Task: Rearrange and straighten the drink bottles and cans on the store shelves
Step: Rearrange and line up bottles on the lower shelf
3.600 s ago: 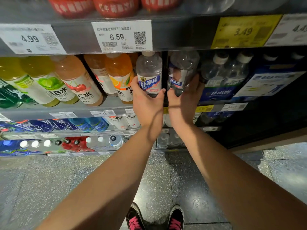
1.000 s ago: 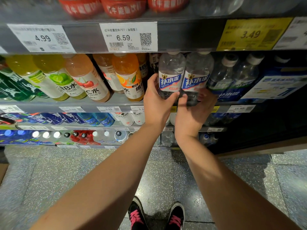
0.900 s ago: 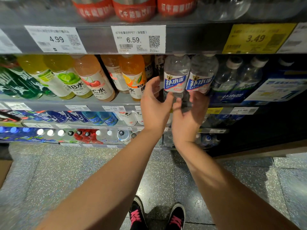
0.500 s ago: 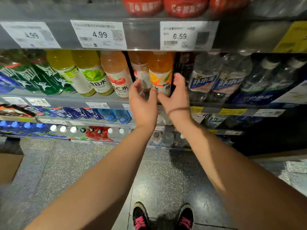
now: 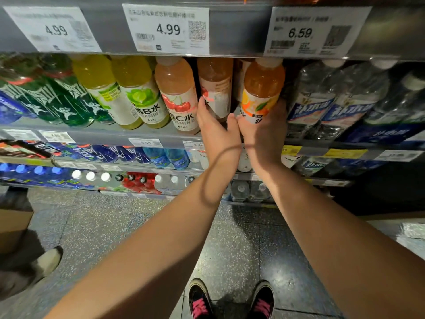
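My left hand (image 5: 215, 132) is wrapped around the bottom of a pale orange bottle (image 5: 215, 84) with a white and red label on the middle shelf (image 5: 110, 134). Beside it my right hand (image 5: 264, 137) grips an orange juice bottle (image 5: 263, 86) low on its label, tilted slightly left. My thumbs touch between the two bottles. To the right stand two clear water bottles (image 5: 317, 97) with blue labels. To the left stand a pink cherry bottle (image 5: 177, 93), yellow lime bottles (image 5: 135, 88) and green bottles (image 5: 57, 97).
Price tags (image 5: 169, 28) line the shelf edge above, close over the bottle caps. Lower shelves hold blue bottles (image 5: 158, 156) and several rows of caps (image 5: 90, 176). A cardboard box (image 5: 13, 226) and another person's shoe (image 5: 46, 261) are on the floor at left.
Both hands left the two clear water bottles, moved left and took hold of the two orange bottles. My view shifted left and closer to the shelf.
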